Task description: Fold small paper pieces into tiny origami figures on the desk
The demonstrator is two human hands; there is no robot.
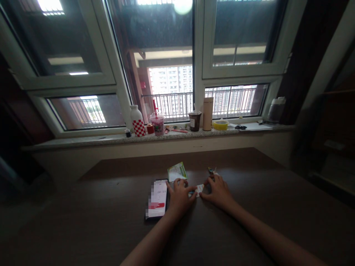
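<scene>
Both hands meet over a small piece of white printed paper [199,189] low on the brown table. The thumb and fingers of my left hand [179,195] grip its left side. From the other side, my right hand [217,190] pinches the right edge. The fingers partly cover the piece, so its full shape is hidden. A phone with a lit screen [158,199] lies just left of my left hand. Beyond that hand rests a green and white paper packet [177,172]. Small colourful scraps [212,170] lie just past my right fingers.
The table [111,221] reaches to a window sill [177,136]. On the sill stand a checkered bottle [138,122], a pink drink cup [158,123], a dark drink cup [194,121], a beige flask [208,113], a yellow tape roll [220,126] and scissors [240,127].
</scene>
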